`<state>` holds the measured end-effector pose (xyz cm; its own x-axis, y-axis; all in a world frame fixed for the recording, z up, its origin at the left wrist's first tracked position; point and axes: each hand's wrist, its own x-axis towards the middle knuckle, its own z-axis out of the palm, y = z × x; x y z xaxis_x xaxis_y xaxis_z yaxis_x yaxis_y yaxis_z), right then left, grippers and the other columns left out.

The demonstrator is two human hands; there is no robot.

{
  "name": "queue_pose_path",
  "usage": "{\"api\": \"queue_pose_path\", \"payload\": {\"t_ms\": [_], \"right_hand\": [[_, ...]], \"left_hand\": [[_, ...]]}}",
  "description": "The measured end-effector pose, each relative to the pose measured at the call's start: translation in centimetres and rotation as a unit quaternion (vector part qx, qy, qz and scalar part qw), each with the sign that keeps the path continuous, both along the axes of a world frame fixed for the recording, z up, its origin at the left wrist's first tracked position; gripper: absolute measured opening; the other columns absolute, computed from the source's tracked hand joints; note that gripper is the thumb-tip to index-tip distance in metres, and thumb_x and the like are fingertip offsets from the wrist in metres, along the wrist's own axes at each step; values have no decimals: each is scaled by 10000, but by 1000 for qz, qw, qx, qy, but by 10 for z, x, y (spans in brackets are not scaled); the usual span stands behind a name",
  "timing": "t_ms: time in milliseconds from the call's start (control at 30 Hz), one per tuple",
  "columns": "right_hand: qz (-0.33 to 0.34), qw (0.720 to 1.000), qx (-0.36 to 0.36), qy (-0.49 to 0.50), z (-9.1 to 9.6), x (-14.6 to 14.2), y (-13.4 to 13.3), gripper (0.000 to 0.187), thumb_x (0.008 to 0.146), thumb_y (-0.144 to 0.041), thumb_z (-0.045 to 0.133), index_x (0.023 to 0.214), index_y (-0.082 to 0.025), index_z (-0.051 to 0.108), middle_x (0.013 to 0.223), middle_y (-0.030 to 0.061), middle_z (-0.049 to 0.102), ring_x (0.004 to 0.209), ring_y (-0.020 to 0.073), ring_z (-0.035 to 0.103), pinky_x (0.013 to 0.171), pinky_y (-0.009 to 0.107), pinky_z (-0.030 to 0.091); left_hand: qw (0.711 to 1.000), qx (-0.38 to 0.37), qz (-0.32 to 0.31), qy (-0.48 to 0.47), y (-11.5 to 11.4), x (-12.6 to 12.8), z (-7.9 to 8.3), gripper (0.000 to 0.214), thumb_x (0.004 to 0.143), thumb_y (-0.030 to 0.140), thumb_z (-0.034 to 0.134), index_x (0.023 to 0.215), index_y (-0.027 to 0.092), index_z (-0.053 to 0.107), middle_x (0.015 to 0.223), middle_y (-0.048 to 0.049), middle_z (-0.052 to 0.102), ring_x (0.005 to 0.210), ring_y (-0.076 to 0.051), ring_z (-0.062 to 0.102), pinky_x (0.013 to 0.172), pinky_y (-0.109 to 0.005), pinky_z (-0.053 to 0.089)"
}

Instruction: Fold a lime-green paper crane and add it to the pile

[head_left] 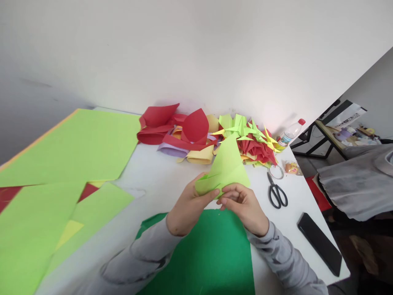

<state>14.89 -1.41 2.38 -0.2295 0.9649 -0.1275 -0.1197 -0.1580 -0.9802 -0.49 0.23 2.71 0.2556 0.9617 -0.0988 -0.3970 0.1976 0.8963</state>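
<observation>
A light green folded paper hat (229, 159), pointed at the top with a turned-up brim, is held up over the white table. My left hand (192, 203) grips its lower left edge, thumb across the front of the brim. At the lower right edge, the curled fingers of my right hand (244, 207) pinch the brim. Below both hands lies a dark green sheet (208, 254), partly covered by my left forearm. The fingers behind the paper are hidden.
Light green sheets (76, 147) cover the left side. Red folded paper hats (196, 127), green paper cranes (238, 125) and red folded paper (260, 149) line the wall. Scissors (277, 192), a bottle (290, 133), a wrapped snack (291, 167) and a black phone (319, 243) are at right.
</observation>
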Motion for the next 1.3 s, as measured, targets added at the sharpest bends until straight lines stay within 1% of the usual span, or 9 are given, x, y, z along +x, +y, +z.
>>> {"api": "queue_pose_path", "payload": {"t_ms": [100,233,367,467,600,767,967,1133,1300], "right_hand": [[-14,1000,13,-14,0,0,1,239,687,-307,735,822,-185,580,666,-21,645,609,112,601,618,254,489],[-48,994,56,-75,2,3,1,177,693,-296,718,735,-181,591,600,-39,580,541,88,501,535,220,407],[-80,977,120,-156,5,5,0,116,711,-270,693,714,-178,622,648,-19,610,586,95,502,590,228,423],[-79,971,138,-176,8,5,-2,116,731,-278,675,713,-179,618,607,-25,594,530,85,480,527,211,404],[-68,978,114,-163,8,2,-5,145,776,-318,641,800,-181,600,508,-60,558,357,51,386,388,187,326],[-81,972,137,-175,6,1,-7,208,808,-347,631,935,-192,576,559,-43,628,328,54,447,359,170,352],[-20,989,56,-139,7,0,-8,274,779,-434,650,801,-200,509,549,-41,638,282,48,421,283,152,303],[38,986,53,-150,7,-1,-9,344,813,-489,600,685,-188,492,566,-18,646,297,47,469,288,141,317],[88,989,11,-116,7,1,-7,431,837,-568,526,657,-182,464,580,2,656,299,58,500,274,140,293]], "left_hand": [[998,12,-54,-8,-1,2,1,283,701,338,734,915,168,661,897,-43,703,898,-239,632,824,-374,506],[997,-24,-75,6,0,1,5,359,726,411,717,1012,197,686,1033,-42,707,1029,-254,617,949,-410,481],[990,-102,-96,17,2,-4,6,477,675,442,761,1055,166,675,977,-62,729,942,-261,665,910,-443,523],[989,-101,-105,1,3,-7,5,433,661,405,784,986,132,698,899,-73,744,888,-255,685,911,-433,532],[993,-63,-102,-17,3,-6,4,364,693,371,766,965,136,708,938,-74,742,934,-251,674,927,-417,526],[991,-59,-112,-30,1,-3,8,403,715,397,734,1022,140,689,972,-90,728,931,-269,665,874,-449,540],[992,-30,-125,-14,1,-3,10,351,754,412,689,986,148,689,863,-70,710,739,-206,650,741,-391,559],[990,-20,-142,2,1,-4,9,314,767,437,668,875,143,689,694,-21,665,588,-167,608,666,-360,547],[993,-34,-115,-2,0,-4,10,330,735,427,704,927,158,698,842,-63,705,764,-218,647,708,-362,547]]}}
